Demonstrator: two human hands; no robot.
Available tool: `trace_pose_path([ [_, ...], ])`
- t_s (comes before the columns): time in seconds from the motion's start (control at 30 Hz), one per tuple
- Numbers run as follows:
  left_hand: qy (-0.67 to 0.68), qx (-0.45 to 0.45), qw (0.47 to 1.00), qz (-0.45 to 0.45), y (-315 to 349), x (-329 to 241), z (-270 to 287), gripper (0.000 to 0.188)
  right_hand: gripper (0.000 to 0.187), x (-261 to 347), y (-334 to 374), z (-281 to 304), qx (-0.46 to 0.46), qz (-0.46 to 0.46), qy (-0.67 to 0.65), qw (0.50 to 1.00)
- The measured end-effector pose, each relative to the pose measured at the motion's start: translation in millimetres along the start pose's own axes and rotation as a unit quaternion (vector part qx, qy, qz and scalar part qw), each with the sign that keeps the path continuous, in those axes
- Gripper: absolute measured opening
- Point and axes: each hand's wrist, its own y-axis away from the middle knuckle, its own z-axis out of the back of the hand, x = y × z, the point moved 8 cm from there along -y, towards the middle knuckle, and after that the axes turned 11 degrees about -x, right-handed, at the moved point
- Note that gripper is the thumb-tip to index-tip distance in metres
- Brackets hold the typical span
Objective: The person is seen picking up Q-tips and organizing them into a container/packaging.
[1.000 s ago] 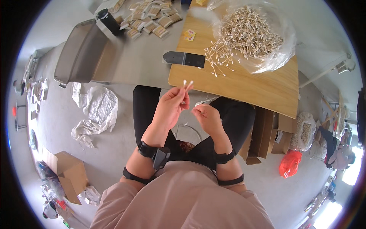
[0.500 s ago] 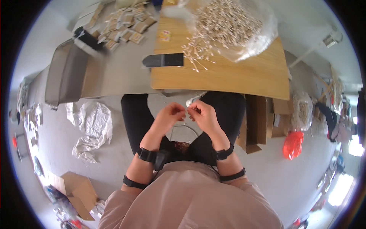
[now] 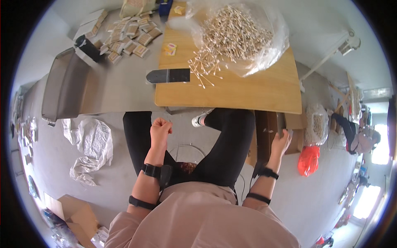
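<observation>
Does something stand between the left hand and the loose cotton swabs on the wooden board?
Nothing visible blocks the left hand from the loose cotton swabs; only the near edge of the wooden board lies between.

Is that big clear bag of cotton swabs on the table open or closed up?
Open: the clear bag's plastic is spread apart, leaving the cotton swabs exposed, and some lie spilled on the wooden tabletop.
</observation>
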Motion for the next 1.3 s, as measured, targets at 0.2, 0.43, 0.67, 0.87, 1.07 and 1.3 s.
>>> trace_pose_path([
  [0.2, 0.161, 0.109, 0.98, 0.043, 44.6, -34.0, -43.6, 0.053, 0.035, 139.6, 32.1, 1.7, 0.112, 0.063, -0.263, 0.956],
  [0.43, 0.421, 0.396, 0.809, 0.109, 113.0, -48.8, -107.5, 0.061, 0.051, 343.1, 161.9, 40.5, 0.271, 0.39, -0.442, 0.76],
  [0.67, 0.473, 0.559, 0.676, -0.078, 154.9, -186.6, -15.9, 0.062, 0.03, 296.6, 68.4, -58.9, 0.136, 0.275, -0.284, 0.908],
  [0.87, 0.577, 0.246, 0.778, -0.035, 16.0, -109.2, 102.2, 0.055, 0.022, 213.8, 77.0, -106.2, 0.361, -0.168, -0.611, 0.685],
  [1.07, 0.591, 0.013, 0.807, 0.013, -11.5, 2.1, 133.2, 0.048, 0.022, 168.0, 97.1, -124.8, 0.382, -0.41, -0.758, 0.333],
  [1.3, 0.521, 0.062, 0.851, -0.027, 5.0, -16.4, 129.1, 0.043, 0.021, 189.4, 102.0, -119.5, 0.395, -0.405, -0.796, 0.217],
])
